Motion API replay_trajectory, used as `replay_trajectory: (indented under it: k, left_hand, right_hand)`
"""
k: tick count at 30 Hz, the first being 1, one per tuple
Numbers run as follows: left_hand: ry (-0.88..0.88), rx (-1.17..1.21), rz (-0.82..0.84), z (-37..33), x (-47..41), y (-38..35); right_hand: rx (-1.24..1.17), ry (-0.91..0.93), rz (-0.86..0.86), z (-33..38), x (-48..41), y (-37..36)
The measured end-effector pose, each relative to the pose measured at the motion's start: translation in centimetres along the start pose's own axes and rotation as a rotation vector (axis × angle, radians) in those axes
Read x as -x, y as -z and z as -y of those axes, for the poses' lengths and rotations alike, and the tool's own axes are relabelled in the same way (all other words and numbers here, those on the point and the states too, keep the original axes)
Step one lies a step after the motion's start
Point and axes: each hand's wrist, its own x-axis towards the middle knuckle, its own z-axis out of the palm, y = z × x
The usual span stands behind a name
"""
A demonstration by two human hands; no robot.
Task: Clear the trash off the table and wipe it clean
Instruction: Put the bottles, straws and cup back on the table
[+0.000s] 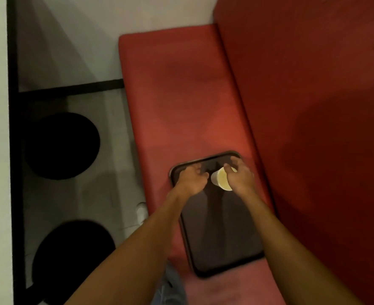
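Tray (223, 238): lies on red seat (181, 95); I guess it's for collecting trash.
L hand (192, 178): fingers curled at tray's far end, prob. steadying it; can't tell if gripping.
R hand (240, 176): curled round cup (220, 179).
Cup: tipped, over tray's far end, btw. my hands.

Red bench (181, 95), grey floor (106, 194), two black round stools (60, 146).
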Motion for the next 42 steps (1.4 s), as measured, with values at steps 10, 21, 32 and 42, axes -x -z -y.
replay_trajectory:
  k: [10,21,32,42]
  left_hand:
    - [0.009,0.055,0.068,-0.1,-1.6,-1.9]
    - [-0.001,0.123,-0.06,0.0,-1.1,-1.0]
    - [-0.142,0.125,-0.117,-1.5,4.6,6.4]
    - [-0.417,0.124,-0.374,-0.7,15.2,15.4]
  right_hand:
    - [-0.023,-0.05,-0.081,-0.6,-1.3,1.0]
    - [-0.143,-0.046,-0.035,0.3,-1.2,-0.3]
    - [-0.295,-0.01,0.067,7.7,2.5,-0.7]
    - [-0.404,0.226,0.174,19.1,12.0,-2.1]
